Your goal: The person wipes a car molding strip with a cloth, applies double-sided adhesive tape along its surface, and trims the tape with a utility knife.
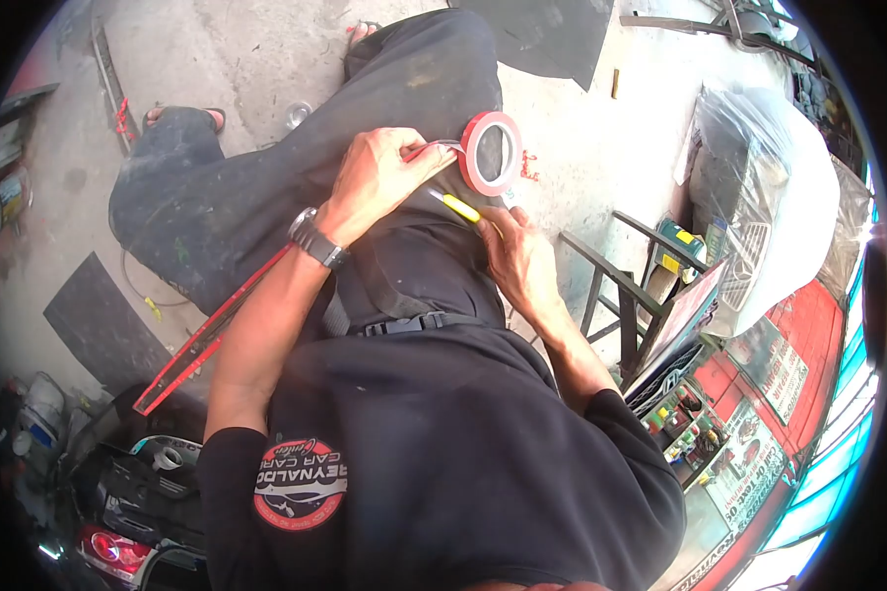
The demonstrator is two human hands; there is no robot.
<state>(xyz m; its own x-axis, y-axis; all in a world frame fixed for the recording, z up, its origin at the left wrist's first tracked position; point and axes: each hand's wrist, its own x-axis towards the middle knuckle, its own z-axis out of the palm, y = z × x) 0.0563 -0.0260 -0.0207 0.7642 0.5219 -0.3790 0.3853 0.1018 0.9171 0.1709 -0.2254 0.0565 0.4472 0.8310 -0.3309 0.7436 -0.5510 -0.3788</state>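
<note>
A roll of red-sided tape is beside my lap, its pale core ring facing up. My left hand, with a watch on the wrist, pinches a pulled-out strip of the tape close to the roll. My right hand is closed around a yellow utility knife. Its blade points toward my left hand, just below the strip, and I cannot tell whether it touches it. A long, narrow, red-edged strip slants beneath my left forearm.
Dark flat sheets lie on the concrete floor. At right are a dark metal stand, a plastic-covered white car part, and a tray of small items. Black car parts with a red tail light sit at lower left.
</note>
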